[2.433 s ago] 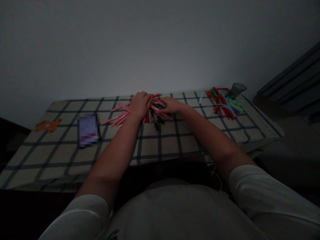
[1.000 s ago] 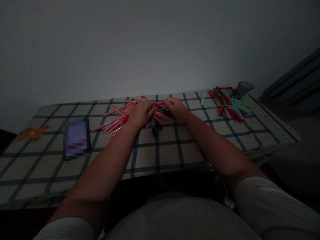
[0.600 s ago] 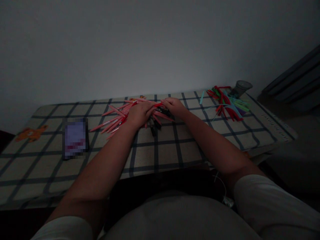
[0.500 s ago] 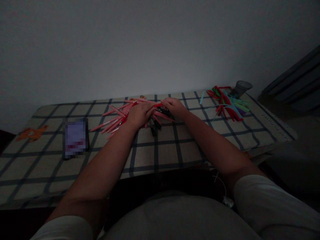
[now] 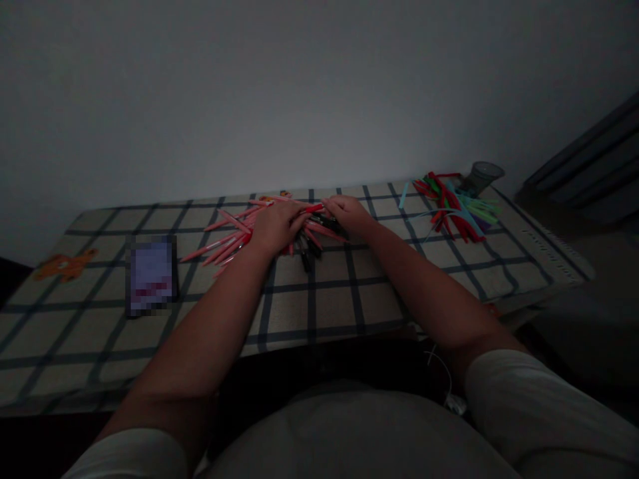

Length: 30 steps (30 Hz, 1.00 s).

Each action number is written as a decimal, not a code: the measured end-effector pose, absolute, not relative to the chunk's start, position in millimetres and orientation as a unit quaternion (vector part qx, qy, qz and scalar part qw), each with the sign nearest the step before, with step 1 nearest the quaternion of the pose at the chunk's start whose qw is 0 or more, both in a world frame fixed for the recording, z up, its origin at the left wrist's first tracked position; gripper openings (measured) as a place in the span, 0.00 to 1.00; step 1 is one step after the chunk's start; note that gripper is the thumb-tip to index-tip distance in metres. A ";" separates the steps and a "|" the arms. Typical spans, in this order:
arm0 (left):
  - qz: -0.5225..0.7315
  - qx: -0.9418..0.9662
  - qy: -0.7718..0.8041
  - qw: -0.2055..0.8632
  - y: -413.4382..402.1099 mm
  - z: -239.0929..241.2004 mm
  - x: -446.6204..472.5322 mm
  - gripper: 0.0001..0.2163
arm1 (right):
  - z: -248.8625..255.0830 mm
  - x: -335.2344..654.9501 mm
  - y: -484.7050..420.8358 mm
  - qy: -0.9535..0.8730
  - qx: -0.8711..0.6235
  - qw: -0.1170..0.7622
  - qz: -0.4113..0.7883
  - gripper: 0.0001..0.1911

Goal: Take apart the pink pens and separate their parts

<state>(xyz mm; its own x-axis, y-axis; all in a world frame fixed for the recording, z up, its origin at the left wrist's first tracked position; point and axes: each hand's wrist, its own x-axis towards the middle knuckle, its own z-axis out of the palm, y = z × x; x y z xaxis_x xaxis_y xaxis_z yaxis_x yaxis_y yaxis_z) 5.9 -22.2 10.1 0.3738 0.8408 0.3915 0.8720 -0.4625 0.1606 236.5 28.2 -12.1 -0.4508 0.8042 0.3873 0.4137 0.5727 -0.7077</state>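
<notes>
A red pen [image 5: 314, 208] lay over a heap of pens [image 5: 234, 243] on the checked desk [image 5: 332, 299], one end pinched by the right hand [image 5: 348, 213]; the left hand [image 5: 275, 225] curved towards the other, its grip hidden. Farther right, coloured strips [image 5: 455, 211] lay beside a cup [image 5: 483, 175].

Clrd strips [image 5: 452, 206] nr gry cup [image 5: 484, 175]

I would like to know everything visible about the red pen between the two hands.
The red pen is slim, bright and smooth-looking, perhaps plastic. It is nearly sideways above the scattered pens, tilted slightly up to the right in the picture. The right hand pinches one end; the left hand meets the other. Fingers hide both ends.
</notes>
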 end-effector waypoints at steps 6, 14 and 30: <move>-0.211 -0.825 -0.523 0.032 -19.9 7.5 3.9 0.19 | -7.8 237.4 27.0 -0.817 -0.359 0.363 0.268 0.26; -0.194 -0.827 -0.526 0.041 -18.2 4.9 3.9 0.20 | -13.7 238.0 29.8 -0.809 -0.345 0.366 0.303 0.20; -0.217 -0.828 -0.516 0.036 -17.6 5.0 1.9 0.20 | -20.2 239.0 35.6 -0.807 -0.352 0.394 0.264 0.19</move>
